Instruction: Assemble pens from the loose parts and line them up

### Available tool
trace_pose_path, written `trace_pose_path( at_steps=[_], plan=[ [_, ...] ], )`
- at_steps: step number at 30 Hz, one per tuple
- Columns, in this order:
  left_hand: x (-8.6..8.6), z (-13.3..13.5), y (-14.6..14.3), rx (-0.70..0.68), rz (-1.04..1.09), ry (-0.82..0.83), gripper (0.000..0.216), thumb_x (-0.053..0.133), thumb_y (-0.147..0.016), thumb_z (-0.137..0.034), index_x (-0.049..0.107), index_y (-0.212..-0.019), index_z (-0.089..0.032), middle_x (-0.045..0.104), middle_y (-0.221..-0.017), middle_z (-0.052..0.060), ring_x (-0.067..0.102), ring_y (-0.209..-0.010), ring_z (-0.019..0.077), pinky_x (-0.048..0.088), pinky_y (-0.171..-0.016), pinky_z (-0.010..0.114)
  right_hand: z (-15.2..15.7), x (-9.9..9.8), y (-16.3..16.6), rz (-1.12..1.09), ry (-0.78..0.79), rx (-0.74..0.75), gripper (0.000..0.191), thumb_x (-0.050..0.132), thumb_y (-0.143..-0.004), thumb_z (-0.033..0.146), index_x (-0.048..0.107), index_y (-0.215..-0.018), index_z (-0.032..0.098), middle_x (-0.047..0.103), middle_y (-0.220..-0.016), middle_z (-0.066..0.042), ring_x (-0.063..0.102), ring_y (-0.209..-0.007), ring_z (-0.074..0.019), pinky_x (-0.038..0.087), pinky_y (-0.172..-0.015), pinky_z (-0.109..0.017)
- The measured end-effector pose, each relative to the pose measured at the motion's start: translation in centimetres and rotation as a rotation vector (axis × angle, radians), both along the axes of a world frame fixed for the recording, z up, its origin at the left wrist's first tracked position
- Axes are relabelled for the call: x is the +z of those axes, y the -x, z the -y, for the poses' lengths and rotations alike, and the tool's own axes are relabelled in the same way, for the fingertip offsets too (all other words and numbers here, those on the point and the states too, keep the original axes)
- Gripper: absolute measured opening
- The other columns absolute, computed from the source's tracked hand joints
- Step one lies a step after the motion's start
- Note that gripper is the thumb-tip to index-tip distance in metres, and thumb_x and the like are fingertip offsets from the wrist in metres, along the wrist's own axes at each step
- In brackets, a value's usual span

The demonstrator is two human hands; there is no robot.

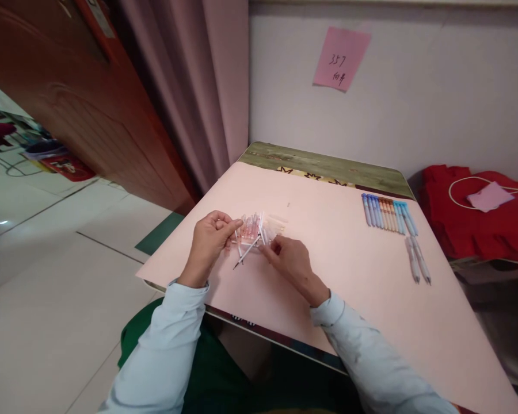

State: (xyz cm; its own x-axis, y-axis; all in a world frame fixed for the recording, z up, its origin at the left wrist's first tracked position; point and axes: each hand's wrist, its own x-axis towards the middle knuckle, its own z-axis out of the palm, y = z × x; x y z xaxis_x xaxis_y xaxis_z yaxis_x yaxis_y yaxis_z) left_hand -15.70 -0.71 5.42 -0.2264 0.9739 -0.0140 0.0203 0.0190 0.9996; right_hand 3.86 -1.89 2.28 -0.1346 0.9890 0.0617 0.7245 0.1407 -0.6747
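My left hand [211,244] is closed in a pinch at the left end of a small pile, thumb against forefinger. What sits between its fingertips is too small to make out. Pinkish, see-through pen barrels [249,227] lie side by side in the pile. Across its front slants a white pen refill [247,252] with a dark tip. My right hand [291,261] is closed at the pile's right side, its fingertips around the lower end of another white pen refill [263,230]. Some pale parts behind the right fingers are partly hidden.
A row of blue, brown and light-blue pens [388,214] lies at the table's far right, two grey pens [418,260] just in front. Pink paper [328,322] covers the table. Beyond its right edge are red cloth [449,218] and a white cord. A wooden door [90,115] stands left.
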Motion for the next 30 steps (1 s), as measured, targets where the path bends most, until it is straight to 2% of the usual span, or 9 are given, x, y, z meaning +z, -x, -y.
trace_pose_path(
  at_steps=[6,9,12,15,17,19,21,25,30],
  plan=[
    [-1.0,0.3,-0.9,0.018,0.024,0.002,0.026,0.081,-0.068,-0.034,0.061,-0.064,-0.017,0.053,-0.047,-0.004,0.043,-0.038,0.0068,0.030,-0.039,0.019,1.2,-0.9,1.9,0.292,0.009,-0.021,0.038,0.058,-0.089,0.054,0.064,-0.072,0.021,0.070,-0.073,-0.006,0.060,-0.063,-0.0180,0.026,-0.055,-0.029],
    [-1.3,0.3,-1.3,0.005,0.032,0.021,0.024,0.082,-0.066,-0.033,0.064,-0.063,-0.016,0.054,-0.047,-0.004,0.042,-0.040,0.0065,0.030,-0.041,0.020,1.4,-1.5,1.6,0.334,0.016,-0.012,0.039,0.057,-0.089,0.057,0.063,-0.074,0.021,0.070,-0.074,-0.006,0.060,-0.064,-0.0184,0.026,-0.055,-0.028],
    [-1.4,0.4,-1.8,-0.066,0.073,0.044,0.025,0.083,-0.064,-0.034,0.067,-0.065,-0.015,0.057,-0.052,-0.002,0.046,-0.044,0.0073,0.032,-0.043,0.020,1.4,-1.8,1.1,0.306,-0.025,-0.002,0.039,0.062,-0.086,0.057,0.063,-0.073,0.021,0.070,-0.075,-0.005,0.060,-0.065,-0.0180,0.027,-0.055,-0.028],
    [-1.3,0.7,-2.5,-0.183,0.117,0.094,0.026,0.082,-0.066,-0.035,0.069,-0.073,-0.014,0.057,-0.054,-0.001,0.046,-0.046,0.0070,0.032,-0.042,0.019,1.3,-1.6,0.7,0.128,-0.097,-0.049,0.038,0.063,-0.087,0.053,0.062,-0.069,0.020,0.067,-0.070,-0.003,0.057,-0.061,-0.0154,0.032,-0.056,-0.027],
    [-1.1,1.0,-3.0,-0.269,0.146,0.145,0.030,0.082,-0.067,-0.035,0.069,-0.085,-0.014,0.057,-0.055,-0.003,0.046,-0.045,0.0062,0.030,-0.041,0.018,1.2,-1.3,0.4,-0.145,-0.127,-0.047,0.032,0.062,-0.089,0.049,0.065,-0.075,0.020,0.064,-0.066,-0.001,0.055,-0.058,-0.0132,0.038,-0.056,-0.025],
    [-1.1,1.3,-3.5,-0.356,0.189,0.194,0.038,0.080,-0.071,-0.037,0.065,-0.098,-0.016,0.058,-0.057,-0.003,0.046,-0.044,0.0061,0.028,-0.040,0.017,1.1,-0.9,0.2,-0.456,-0.117,0.011,0.026,0.062,-0.089,0.045,0.068,-0.087,0.020,0.064,-0.066,0.000,0.056,-0.056,-0.0121,0.043,-0.056,-0.024],
    [-1.1,1.6,-4.0,-0.418,0.228,0.224,0.042,0.077,-0.075,-0.041,0.060,-0.105,-0.017,0.058,-0.057,-0.004,0.045,-0.042,0.0058,0.026,-0.039,0.016,1.1,-0.6,-0.2,-0.670,-0.094,0.079,0.024,0.062,-0.088,0.042,0.069,-0.094,0.020,0.066,-0.069,0.000,0.058,-0.056,-0.0120,0.048,-0.056,-0.025],
    [-1.3,1.7,-5.0,-0.416,0.257,0.235,0.048,0.076,-0.076,-0.045,0.056,-0.110,-0.017,0.054,-0.052,-0.007,0.041,-0.038,0.0052,0.022,-0.037,0.015,1.3,-0.1,-1.0,-0.812,-0.060,0.183,0.017,0.064,-0.086,0.032,0.071,-0.093,0.020,0.070,-0.076,-0.003,0.063,-0.062,-0.0134,0.052,-0.061,-0.027],
    [-1.5,1.6,-5.9,-0.337,0.226,0.246,0.050,0.077,-0.074,-0.045,0.056,-0.109,-0.017,0.055,-0.051,-0.006,0.044,-0.037,0.0064,0.025,-0.035,0.015,1.0,0.3,-1.7,-0.884,0.124,0.252,0.017,0.069,-0.082,0.036,0.070,-0.085,0.019,0.070,-0.071,-0.002,0.064,-0.063,-0.0138,0.052,-0.061,-0.027]
  ],
)
